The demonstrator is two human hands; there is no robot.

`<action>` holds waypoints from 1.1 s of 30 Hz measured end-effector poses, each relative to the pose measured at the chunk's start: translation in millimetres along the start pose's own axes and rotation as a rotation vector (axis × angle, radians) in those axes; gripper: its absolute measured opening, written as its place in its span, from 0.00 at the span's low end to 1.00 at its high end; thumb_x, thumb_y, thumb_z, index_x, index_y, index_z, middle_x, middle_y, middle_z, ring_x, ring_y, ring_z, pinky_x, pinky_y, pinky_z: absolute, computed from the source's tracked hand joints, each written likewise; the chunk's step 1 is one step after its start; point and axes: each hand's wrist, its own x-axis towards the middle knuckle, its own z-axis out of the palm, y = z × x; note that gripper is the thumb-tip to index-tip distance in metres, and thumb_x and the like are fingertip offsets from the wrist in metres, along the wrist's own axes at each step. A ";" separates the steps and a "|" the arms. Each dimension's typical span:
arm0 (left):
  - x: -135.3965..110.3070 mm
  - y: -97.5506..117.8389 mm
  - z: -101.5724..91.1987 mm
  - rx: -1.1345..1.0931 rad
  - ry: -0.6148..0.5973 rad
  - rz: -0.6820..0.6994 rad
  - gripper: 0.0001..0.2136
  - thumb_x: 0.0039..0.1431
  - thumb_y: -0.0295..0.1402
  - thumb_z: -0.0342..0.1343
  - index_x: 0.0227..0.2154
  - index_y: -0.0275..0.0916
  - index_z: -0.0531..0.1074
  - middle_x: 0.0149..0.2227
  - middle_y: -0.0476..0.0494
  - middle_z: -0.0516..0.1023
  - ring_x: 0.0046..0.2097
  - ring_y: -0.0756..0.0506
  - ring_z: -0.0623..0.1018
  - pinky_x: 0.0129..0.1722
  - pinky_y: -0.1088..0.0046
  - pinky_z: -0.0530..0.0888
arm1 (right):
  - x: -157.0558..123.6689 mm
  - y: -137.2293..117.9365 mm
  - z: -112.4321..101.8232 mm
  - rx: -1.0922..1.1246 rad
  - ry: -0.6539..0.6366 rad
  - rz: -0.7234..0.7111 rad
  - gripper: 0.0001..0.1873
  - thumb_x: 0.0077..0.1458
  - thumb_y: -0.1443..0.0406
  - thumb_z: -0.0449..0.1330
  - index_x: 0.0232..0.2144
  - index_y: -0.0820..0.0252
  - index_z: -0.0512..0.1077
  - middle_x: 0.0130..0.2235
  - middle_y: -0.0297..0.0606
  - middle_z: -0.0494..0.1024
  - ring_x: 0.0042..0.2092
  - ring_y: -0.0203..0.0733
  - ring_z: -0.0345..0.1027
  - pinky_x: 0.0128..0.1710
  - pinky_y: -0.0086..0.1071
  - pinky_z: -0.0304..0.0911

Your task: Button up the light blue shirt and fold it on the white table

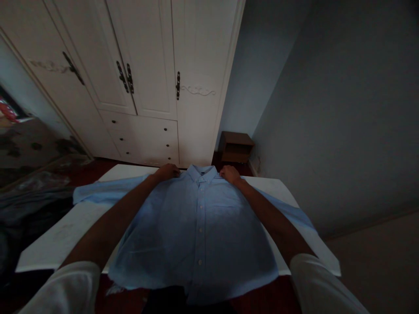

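Note:
A light blue button-up shirt point(176, 226) lies face up, its collar at the far side and its front buttoned. My left hand point(167, 171) is at the shoulder left of the collar, fingers curled on the cloth. At the opposite shoulder, my right hand point(230, 173) pinches the fabric close to the collar. Both sleeves spread outward to the sides, partly behind my forearms. The shirt's hem hangs over the near edge of the white table point(59, 231).
A white wardrobe point(147, 48) with dark handles stands beyond the table. A small brown cabinet point(237, 152) sits in the corner by the grey wall point(343, 109). Dark, bunched material point(39, 209) lies at the left, beside the table.

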 end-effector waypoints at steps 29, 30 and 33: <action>2.5 -9.3 9.0 0.010 0.141 -0.172 0.12 0.59 0.26 0.45 0.44 0.36 0.68 0.39 0.35 0.78 0.41 0.41 0.77 0.41 0.67 0.68 | 17.1 30.7 19.6 0.272 0.049 0.115 0.10 0.57 0.70 0.53 0.35 0.61 0.75 0.40 0.43 0.80 0.41 0.43 0.72 0.41 0.30 0.62; 3.0 -10.1 9.3 0.000 0.140 -0.164 0.12 0.59 0.26 0.44 0.44 0.36 0.67 0.39 0.36 0.78 0.41 0.41 0.77 0.41 0.68 0.68 | 17.5 31.8 19.6 0.275 0.046 0.112 0.10 0.57 0.70 0.53 0.35 0.60 0.75 0.40 0.44 0.80 0.41 0.43 0.72 0.42 0.30 0.62; 3.5 -12.3 10.6 -0.022 0.137 -0.138 0.13 0.60 0.26 0.43 0.46 0.37 0.66 0.41 0.36 0.78 0.42 0.42 0.77 0.41 0.69 0.68 | 17.7 34.4 20.8 0.284 0.042 0.097 0.10 0.59 0.69 0.52 0.35 0.61 0.74 0.41 0.44 0.80 0.41 0.43 0.72 0.42 0.30 0.62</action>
